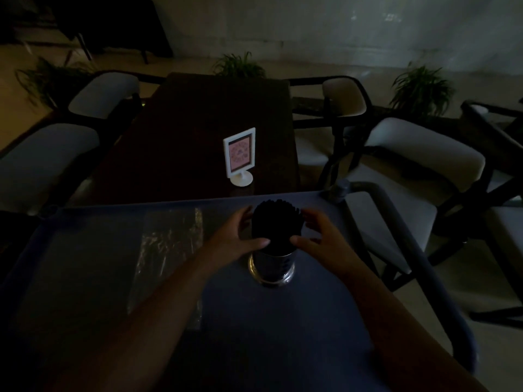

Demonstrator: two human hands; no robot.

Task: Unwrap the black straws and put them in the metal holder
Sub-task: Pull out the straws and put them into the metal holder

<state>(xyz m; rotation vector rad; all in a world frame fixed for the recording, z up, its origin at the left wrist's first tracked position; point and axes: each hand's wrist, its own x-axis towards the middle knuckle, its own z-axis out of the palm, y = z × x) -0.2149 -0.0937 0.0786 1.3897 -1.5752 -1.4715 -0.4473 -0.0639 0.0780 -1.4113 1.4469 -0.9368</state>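
A thick bundle of black straws (273,223) stands upright in the shiny metal holder (271,267) on the grey cart top. My left hand (236,239) cups the bundle's left side, thumb near the holder's rim. My right hand (317,239) cups its right side, fingers spread and curved. Both hands touch or nearly touch the straws; the light is too dim to tell a firm grip. A crumpled clear plastic wrapper (169,250) lies flat to the left of the holder.
The cart top (85,278) has a raised edge and a rail (396,222) on its right. Beyond it stands a dark wooden table (198,123) with a white framed sign (240,157). Chairs with pale seats (418,154) and potted plants surround it.
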